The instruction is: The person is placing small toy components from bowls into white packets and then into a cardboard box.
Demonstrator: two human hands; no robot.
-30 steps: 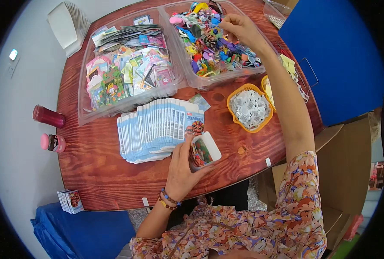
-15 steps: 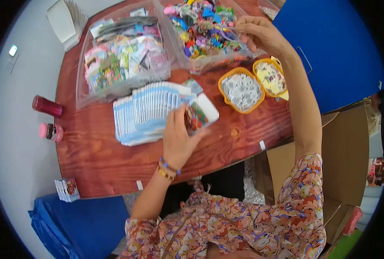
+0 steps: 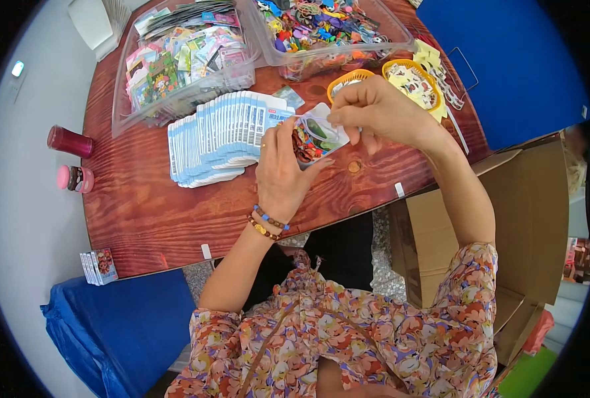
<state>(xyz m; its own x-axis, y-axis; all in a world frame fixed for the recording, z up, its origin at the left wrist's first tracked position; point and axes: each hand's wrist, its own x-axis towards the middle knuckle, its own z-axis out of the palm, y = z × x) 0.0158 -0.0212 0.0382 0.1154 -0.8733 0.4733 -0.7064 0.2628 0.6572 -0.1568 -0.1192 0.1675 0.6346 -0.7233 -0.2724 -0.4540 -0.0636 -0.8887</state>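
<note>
My left hand (image 3: 283, 162) is wrapped around a small card box (image 3: 306, 147) with a colourful printed front. The box's white flap stands open at its top. Over that opening, my right hand (image 3: 368, 114) pinches a thin pale lilac loop (image 3: 306, 121) between thumb and fingertips. Something dark green (image 3: 318, 129) shows at the mouth of the box, too small to name. Left of the hands, a long overlapping row of blue-and-white boxes (image 3: 218, 136) lies on the red-brown table (image 3: 175, 225). The nearest of them touches or nearly touches my left fingers.
Two clear tubs stand at the back: one of flat packets (image 3: 189, 60), one of small colourful trinkets (image 3: 328, 30). Yellow baskets (image 3: 411, 63) (image 3: 351, 76) hold small pieces. At left are a dark red cup (image 3: 69, 140), a pink-lidded jar (image 3: 74, 178) and some boxes (image 3: 98, 266).
My right hand has come down from the trinket tub to the box, bringing the lilac loop. My left hand keeps hold of the box. The whole view has shifted slightly.
</note>
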